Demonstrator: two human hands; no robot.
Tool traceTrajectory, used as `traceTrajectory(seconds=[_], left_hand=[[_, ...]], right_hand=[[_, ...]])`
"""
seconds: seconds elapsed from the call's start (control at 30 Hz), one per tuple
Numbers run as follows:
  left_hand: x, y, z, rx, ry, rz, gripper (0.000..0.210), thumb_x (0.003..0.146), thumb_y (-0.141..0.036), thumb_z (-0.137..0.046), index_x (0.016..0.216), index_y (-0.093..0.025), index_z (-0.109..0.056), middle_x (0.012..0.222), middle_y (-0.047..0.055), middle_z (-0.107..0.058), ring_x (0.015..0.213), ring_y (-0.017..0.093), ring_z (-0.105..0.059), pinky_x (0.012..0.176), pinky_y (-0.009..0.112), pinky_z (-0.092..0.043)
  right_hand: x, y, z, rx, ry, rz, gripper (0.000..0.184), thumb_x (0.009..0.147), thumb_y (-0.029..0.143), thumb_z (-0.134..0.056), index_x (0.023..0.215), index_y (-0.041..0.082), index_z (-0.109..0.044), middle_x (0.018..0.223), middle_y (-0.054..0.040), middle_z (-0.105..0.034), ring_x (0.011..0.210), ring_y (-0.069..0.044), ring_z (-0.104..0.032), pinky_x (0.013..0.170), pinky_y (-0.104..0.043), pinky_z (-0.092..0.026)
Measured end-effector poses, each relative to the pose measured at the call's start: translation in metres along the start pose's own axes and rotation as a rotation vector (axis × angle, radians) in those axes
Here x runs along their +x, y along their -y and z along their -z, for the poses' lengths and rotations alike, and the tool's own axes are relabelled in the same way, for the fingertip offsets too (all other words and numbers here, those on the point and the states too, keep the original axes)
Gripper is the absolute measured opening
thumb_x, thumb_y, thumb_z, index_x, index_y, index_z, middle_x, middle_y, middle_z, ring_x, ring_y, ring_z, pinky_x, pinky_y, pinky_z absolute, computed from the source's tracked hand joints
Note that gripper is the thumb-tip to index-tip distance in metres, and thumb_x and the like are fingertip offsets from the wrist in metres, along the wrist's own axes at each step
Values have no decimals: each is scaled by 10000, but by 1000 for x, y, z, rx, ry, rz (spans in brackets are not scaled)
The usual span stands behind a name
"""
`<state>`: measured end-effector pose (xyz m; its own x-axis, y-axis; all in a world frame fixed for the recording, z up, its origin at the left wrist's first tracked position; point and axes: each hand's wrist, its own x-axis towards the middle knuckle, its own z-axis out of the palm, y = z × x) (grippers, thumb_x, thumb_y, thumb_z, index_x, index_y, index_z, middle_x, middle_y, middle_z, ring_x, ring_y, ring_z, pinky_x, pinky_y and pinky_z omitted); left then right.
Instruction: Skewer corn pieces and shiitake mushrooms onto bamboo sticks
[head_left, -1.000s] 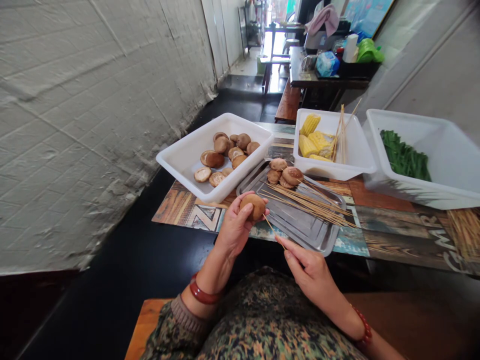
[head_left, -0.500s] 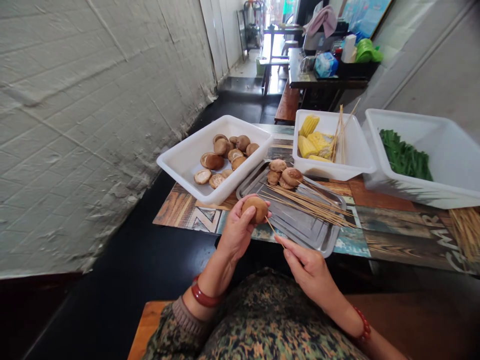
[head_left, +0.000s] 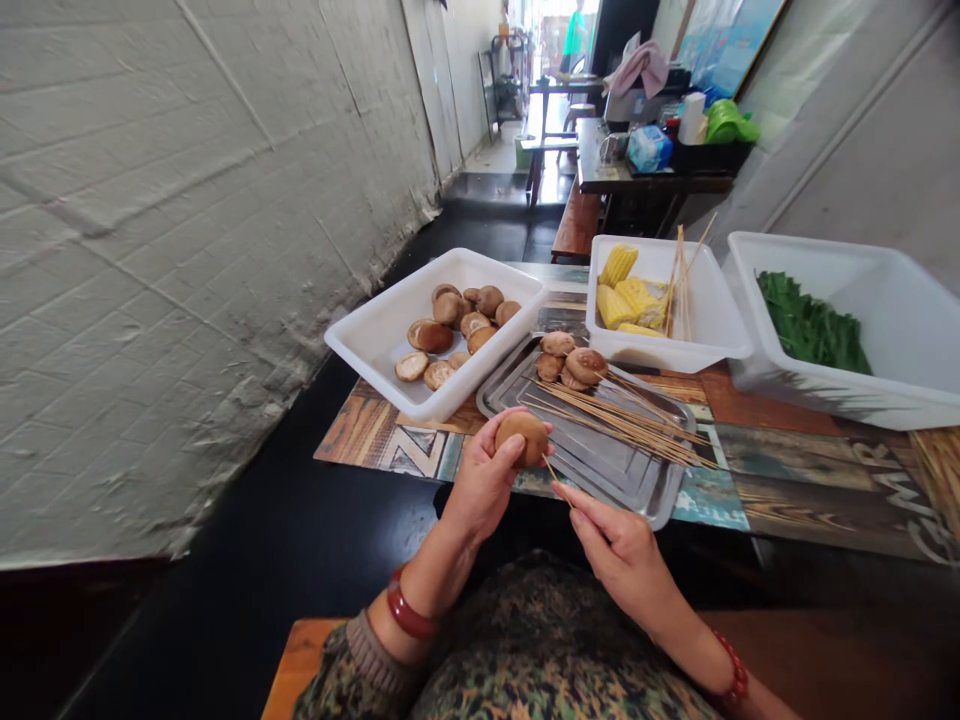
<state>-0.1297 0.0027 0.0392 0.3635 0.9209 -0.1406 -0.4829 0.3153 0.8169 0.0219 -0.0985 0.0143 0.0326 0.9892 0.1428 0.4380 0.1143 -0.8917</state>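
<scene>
My left hand (head_left: 484,480) is closed around a brown mushroom cap (head_left: 525,438), thumb on top and fingers beneath. Between thumb and fingers, my right hand (head_left: 619,545) pinches a thin wooden skewer (head_left: 553,474). The skewer's far end meets the mushroom's right edge; whether it has pierced the cap I cannot tell. Just beyond my hands lies a metal tray (head_left: 600,465) on the table. It carries a bundle of loose skewers (head_left: 637,425) and a small cluster of mushrooms (head_left: 586,366) at its far left, with skewer ends sticking out to the right.
A white bin (head_left: 367,372) of mushrooms stands left of the tray. Behind it, another white bin (head_left: 667,350) holds corn (head_left: 636,300) and upright skewers. At right, a third bin (head_left: 885,400) contains green leaves (head_left: 814,325). More skewers (head_left: 941,465) lie at the table's right end.
The whole scene sits slightly lower as the camera view shifts. My hands keep the mushroom and the skewer together, with almost no change in their grip.
</scene>
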Motion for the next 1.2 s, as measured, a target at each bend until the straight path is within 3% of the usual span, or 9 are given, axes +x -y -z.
traceTrajectory(seconds=[0.23,0.43,0.6,1.2], left_hand=[[-1,-3,2,-56,38,3,449,767,-296,-770,1149,-147,-587,1070,131,-736,852,216,-715,870,365,-528],[2,-8,-2,-109,-1,72,536,806,-390,-734,1244,-172,-513,1008,126,-742,766,242,-728,768,406,-561],[5,-3,-5,-85,19,134,377,798,-376,-749,1038,-119,-614,969,138,-738,760,226,-718,721,362,-569],[-7,-4,-6,-44,77,80,331,779,-388,-766,950,-128,-654,881,110,-749,746,223,-718,735,333,-551]], right_hand=[[0,2,-1,18,-25,-30,362,970,291,-466,1240,205,-692,946,-50,-792,1024,-240,-728,934,-350,-577],[-6,-2,0,50,-14,11,357,969,285,-478,1256,210,-677,1103,-64,-763,1014,-227,-733,932,-337,-578],[-11,-7,0,36,-42,22,341,961,272,-500,1253,239,-673,1183,-61,-727,1076,-235,-709,964,-384,-565],[-11,3,-8,-17,-122,76,329,965,275,-508,1244,244,-679,1164,-59,-736,1047,-232,-720,948,-366,-582]])
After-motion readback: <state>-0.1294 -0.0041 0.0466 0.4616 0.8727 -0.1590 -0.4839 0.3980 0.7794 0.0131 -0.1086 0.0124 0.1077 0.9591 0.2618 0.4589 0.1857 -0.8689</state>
